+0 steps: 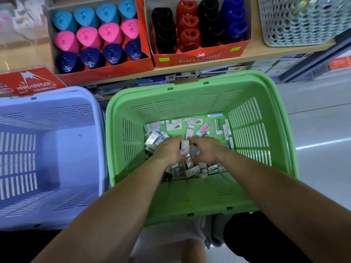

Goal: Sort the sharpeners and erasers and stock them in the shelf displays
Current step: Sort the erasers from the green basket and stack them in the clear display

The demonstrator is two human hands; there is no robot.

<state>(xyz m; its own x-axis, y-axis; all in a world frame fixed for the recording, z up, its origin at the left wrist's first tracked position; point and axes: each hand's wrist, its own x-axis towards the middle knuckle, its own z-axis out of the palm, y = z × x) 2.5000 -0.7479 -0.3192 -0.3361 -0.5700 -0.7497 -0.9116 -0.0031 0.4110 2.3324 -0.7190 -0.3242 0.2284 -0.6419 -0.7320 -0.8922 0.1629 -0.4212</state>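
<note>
Both my hands reach down into a green basket (262, 130) whose floor holds several small wrapped erasers (203, 129). My left hand (169, 150) and my right hand (208, 150) meet over the pile, fingers curled round a bunch of erasers (185, 147) held between them. More erasers lie under and around the hands. On the shelf above, one red display box (106, 73) holds blue, pink and navy sharpeners (109, 34). A second Faber-Castell box (199, 58) holds black, red and blue sharpeners (188, 21).
A pale blue basket (57, 114) stands to the left of the green one, with nothing seen inside. A red Hard Eraser box (32, 83) sits on the shelf at left. A grey mesh basket (300, 21) stands at the shelf's right. Boxed stock fills the lower shelf.
</note>
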